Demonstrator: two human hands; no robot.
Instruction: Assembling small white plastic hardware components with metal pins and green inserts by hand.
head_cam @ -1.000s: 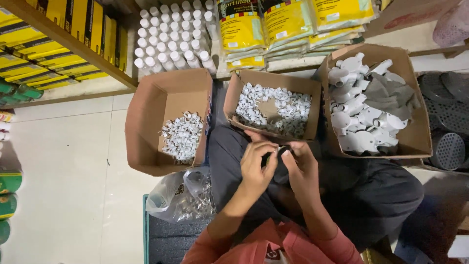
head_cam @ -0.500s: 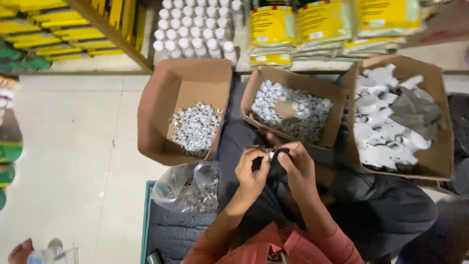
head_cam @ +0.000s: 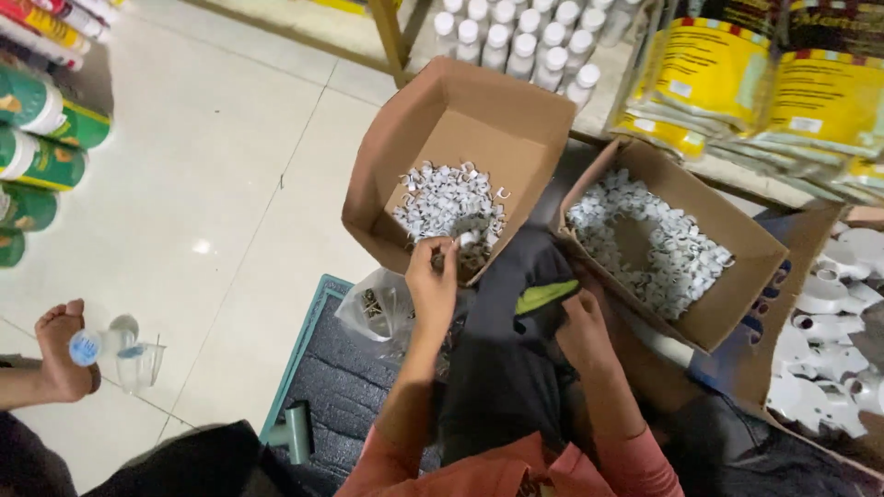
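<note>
The left hand (head_cam: 433,276) reaches into the left cardboard box (head_cam: 516,110), fingers pinched narrow at the small white clips (head_cam: 447,202). The right hand (head_cam: 582,327) rests loosely curled on the lap; whether it holds anything cannot be told. The step looks like the placing of a piece; next, a careful release.

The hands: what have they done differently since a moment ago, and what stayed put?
A second ago both hands were together over the lap, working on a small piece. Now the left hand has reached forward to the near edge of the left box of small white clips, while the right hand has stayed low over the lap. The middle box and plastic bag have not moved.
</note>
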